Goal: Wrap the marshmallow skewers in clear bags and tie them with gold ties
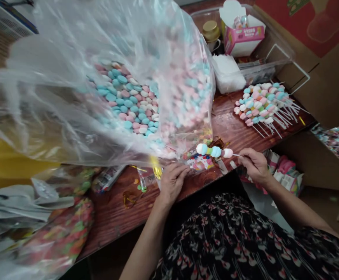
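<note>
We held a candy skewer by its thin white stick, pinched in our right hand.
Its rounded pastel pieces sat threaded in a row, over the glossy, wood-grained surface near its front edge. Our left hand lay with fingers together and bent, beside a printed plastic packet; we could not tell whether it gripped anything. Beyond, a crinkled, see-through bag bulged with smooth, flattened sweets. To the right, we had similar skewers heaped, straight sticks fanned out, near a hard clear bin.
</note>
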The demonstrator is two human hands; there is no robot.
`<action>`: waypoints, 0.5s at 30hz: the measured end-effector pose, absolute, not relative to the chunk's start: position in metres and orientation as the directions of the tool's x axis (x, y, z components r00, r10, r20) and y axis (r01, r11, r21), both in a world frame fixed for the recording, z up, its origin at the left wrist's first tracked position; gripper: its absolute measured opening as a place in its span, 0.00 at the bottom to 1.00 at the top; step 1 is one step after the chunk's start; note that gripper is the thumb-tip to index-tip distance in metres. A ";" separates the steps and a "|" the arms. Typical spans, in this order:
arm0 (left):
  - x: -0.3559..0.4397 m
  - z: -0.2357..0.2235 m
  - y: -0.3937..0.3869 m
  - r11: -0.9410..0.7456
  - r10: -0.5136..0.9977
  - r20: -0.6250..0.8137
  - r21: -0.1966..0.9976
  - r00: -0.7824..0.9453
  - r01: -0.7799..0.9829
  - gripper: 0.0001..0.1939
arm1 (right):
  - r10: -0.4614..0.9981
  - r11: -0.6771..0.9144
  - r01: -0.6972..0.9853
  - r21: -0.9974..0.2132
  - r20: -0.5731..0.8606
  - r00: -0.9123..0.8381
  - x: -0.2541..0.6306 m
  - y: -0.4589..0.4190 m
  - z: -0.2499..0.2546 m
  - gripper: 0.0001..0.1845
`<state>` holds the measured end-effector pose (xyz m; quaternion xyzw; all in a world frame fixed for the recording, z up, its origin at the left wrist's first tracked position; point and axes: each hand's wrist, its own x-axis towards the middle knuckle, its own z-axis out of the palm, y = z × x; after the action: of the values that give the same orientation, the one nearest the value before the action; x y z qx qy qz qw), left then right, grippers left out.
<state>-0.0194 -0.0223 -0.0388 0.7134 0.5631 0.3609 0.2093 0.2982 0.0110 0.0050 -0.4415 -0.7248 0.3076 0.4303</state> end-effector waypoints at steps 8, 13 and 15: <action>-0.022 -0.042 -0.023 -0.262 0.959 0.269 0.710 0.092 0.654 0.09 | 0.804 0.589 0.452 -0.669 0.429 -0.413 0.323 0.008 0.003 0.06; -0.020 -0.043 -0.024 -0.282 0.951 0.291 0.674 0.106 0.683 0.09 | 0.750 0.655 0.466 -0.594 0.435 -0.499 0.323 0.010 -0.003 0.06; -0.020 -0.045 -0.024 -0.291 0.949 0.292 0.668 0.118 0.685 0.09 | 0.717 0.693 0.479 -0.540 0.441 -0.540 0.324 0.012 -0.003 0.06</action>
<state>-0.0199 -0.0240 -0.0446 0.7235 0.5647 0.3494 0.1887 0.3241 0.0119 -0.0027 -0.3480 -0.8588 0.1804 0.3300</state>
